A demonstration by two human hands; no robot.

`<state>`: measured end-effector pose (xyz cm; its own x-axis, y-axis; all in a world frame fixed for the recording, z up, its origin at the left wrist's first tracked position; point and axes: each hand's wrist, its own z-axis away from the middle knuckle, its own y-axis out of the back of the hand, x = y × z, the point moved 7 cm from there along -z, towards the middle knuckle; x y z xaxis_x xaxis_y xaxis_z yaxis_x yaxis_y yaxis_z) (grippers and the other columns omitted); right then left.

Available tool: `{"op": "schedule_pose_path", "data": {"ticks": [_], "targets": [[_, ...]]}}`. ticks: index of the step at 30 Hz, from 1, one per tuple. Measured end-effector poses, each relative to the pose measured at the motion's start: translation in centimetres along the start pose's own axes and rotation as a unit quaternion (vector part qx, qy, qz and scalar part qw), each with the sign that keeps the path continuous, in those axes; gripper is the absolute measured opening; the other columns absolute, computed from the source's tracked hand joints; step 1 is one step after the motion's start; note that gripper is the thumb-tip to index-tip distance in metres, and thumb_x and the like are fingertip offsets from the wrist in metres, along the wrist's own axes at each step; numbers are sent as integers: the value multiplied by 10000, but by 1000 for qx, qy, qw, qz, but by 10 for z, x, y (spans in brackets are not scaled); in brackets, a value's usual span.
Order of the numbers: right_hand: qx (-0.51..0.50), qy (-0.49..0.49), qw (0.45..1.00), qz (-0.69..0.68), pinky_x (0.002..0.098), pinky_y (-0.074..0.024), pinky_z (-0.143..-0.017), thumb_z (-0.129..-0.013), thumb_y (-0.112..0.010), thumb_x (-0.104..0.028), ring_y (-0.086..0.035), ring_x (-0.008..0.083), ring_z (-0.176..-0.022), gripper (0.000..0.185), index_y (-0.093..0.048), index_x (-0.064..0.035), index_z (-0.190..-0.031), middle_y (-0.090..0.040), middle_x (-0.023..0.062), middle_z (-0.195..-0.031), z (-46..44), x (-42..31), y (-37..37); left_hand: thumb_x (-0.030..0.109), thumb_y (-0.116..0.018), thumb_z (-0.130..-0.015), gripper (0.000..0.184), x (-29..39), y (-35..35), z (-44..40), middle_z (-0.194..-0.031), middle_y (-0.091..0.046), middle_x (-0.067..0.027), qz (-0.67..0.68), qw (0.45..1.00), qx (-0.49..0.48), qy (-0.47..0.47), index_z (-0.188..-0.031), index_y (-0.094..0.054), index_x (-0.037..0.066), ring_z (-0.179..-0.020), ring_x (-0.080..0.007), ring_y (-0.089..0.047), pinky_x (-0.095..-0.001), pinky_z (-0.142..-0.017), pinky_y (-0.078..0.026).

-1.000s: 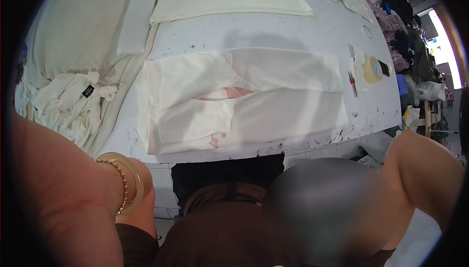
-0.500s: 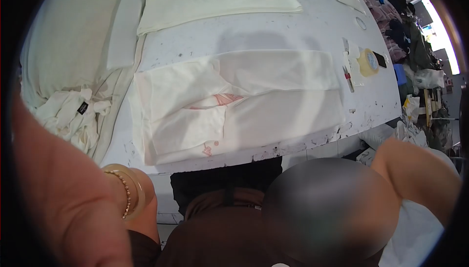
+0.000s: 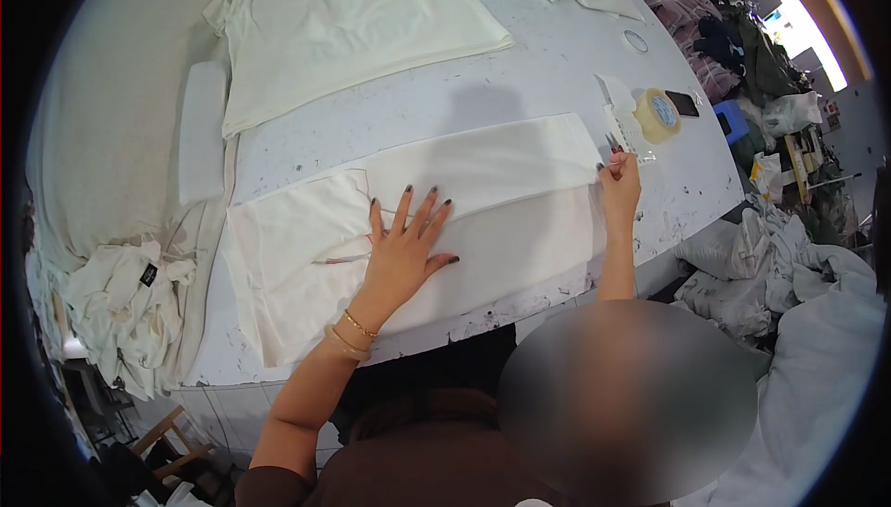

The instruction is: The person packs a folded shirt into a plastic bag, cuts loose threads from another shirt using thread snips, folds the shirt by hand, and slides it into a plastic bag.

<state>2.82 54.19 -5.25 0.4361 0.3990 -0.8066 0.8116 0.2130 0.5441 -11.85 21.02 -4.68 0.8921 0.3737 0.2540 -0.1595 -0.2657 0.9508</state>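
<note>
A folded white garment (image 3: 515,168) lies lengthwise along the near side of the table, with a gap between its folded panels near the middle. My left hand (image 3: 401,252) rests flat on it, palm down, fingers spread, bracelets at the wrist. At the garment's right end, my right hand (image 3: 621,193) has its fingers drawn together at the edge, seemingly pinching the cloth. Just beyond those fingertips are small thread snips (image 3: 613,143) with a red part, lying on the table. My left hand partly hides the gap in the folds.
A roll of tape (image 3: 657,115) and a phone (image 3: 682,103) lie at the right. Another white shirt (image 3: 362,34) is spread across the back. On the left are a large cloth-covered mound (image 3: 121,89), a white block (image 3: 202,131) and crumpled garments (image 3: 130,298).
Both hands have come down onto the garment from near the camera and the table's front. My left hand now lies flat; my right has reached the right end. The view has shifted and turned.
</note>
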Motion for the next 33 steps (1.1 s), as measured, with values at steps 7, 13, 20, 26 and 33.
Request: {"op": "schedule_pose_path", "data": {"ticks": [7,13,20,26,33], "targets": [[-52,64,988,133,358,-476,-692,-790,-694,-224,-608,256,-734,291,-605,14,-932,-640,140,-824,-8,18,-8,404,-602,-869,685,-5,21,1,-1537,-242,-96,85,996,-20,16,-1448,-346,141,-1423,-341,-184,-592,-1106,-156],[-281,-159,945,-47,288,-461,-696,-851,-615,-250,-593,141,-789,334,-640,30,-1031,-651,78,-865,-15,42,-19,466,-676,-793,865,-81,64,73,-1536,-214,-150,25,994,-34,104,-1458,-291,69,-1416,-347,-202,-538,-1130,-167],[-322,-130,935,-67,282,-472,-806,-846,-611,-143,-616,159,-910,387,-584,43,-1184,-656,99,-1046,-5,14,-12,648,-611,-746,953,-99,55,129,-1540,-178,-198,-42,991,-66,110,-1454,-318,82,-1419,-370,-188,-559,-1129,-117],[-162,104,970,149,297,-456,-858,-850,-585,-134,-610,184,-955,413,-539,44,-1220,-642,130,-1076,-99,-90,67,693,-549,-764,960,-58,19,56,-1532,-180,-226,10,998,27,50,-1446,-323,57,-1421,-376,-176,-584,-1122,-88],[-373,109,910,147,302,-445,-363,-862,-512,-139,-577,196,-511,510,-386,9,-1333,-591,159,-929,57,-298,-65,438,-682,-786,816,44,19,60,-1494,-238,-238,97,990,-13,103,-1411,-363,21,-1388,-437,-193,-596,-1100,-180]]}}
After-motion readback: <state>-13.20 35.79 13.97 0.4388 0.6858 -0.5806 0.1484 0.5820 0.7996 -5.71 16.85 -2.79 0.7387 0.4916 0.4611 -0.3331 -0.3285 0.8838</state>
